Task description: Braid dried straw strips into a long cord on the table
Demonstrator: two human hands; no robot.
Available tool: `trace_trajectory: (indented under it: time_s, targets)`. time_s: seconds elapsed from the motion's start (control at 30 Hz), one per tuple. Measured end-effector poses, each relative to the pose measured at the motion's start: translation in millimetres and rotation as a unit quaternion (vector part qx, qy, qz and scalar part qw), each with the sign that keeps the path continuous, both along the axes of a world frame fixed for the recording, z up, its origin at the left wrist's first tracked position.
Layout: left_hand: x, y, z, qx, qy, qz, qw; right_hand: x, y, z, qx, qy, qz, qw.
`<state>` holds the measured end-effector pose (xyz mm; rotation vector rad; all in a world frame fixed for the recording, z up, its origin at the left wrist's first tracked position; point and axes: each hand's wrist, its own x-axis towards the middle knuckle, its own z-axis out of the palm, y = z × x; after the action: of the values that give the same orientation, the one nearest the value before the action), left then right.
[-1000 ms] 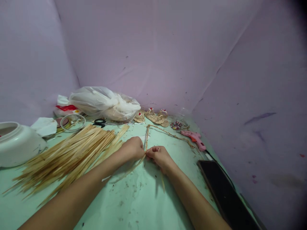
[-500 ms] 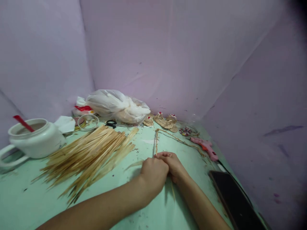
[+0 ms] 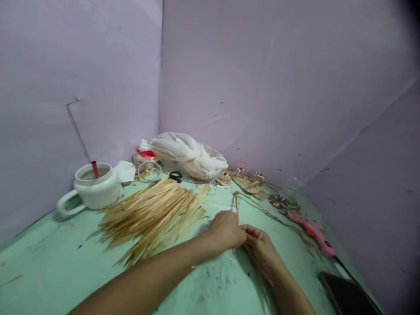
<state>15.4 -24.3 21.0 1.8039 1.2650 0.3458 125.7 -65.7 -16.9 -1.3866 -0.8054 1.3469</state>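
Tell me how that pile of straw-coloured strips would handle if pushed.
The pile would probably shift apart, since its near ends splay loosely. Thin and flat-looking, the strips are likely light for their spread, and may bend fairly easily.

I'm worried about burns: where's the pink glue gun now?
In the head view, the pink glue gun lies at the right, between the beads and the dark flat device.

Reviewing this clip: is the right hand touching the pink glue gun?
Apart: the head view shows green tabletop between the right hand and pink glue gun.
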Motion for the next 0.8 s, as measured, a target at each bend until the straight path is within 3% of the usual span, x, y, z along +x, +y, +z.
trace_trajectory:
  time_s: [0.2,0.27,0.4,0.47,0.63,0.8]
  targets:
    - [11,8,-36.0,-0.131,-0.086,-0.01,0.988,1,1,-10.7,0.051,-0.008,0.002,0.999]
    - [13,7,-41.8,-0.089,-0.103,-0.011,0.991,3,3,-16.9,0.063,0.003,-0.003,0.998]
    - [15,3,-48.9,0.113,-0.051,0.019,0.992,7,6,-28.6,0.105,-0.023,-0.018,0.994]
    - [16,2,-50.2,0.162,-0.023,0.03,0.986,9,7,-31.7,0.133,-0.05,-0.018,0.99]
    - [18,2,-48.4,0.172,0.001,0.027,0.985,7,6,-30.0,0.165,-0.131,-0.032,0.977]
    - [18,3,-47.4,0.162,-0.006,0.018,0.987,5,6,-27.4,0.159,-0.147,-0.045,0.975]
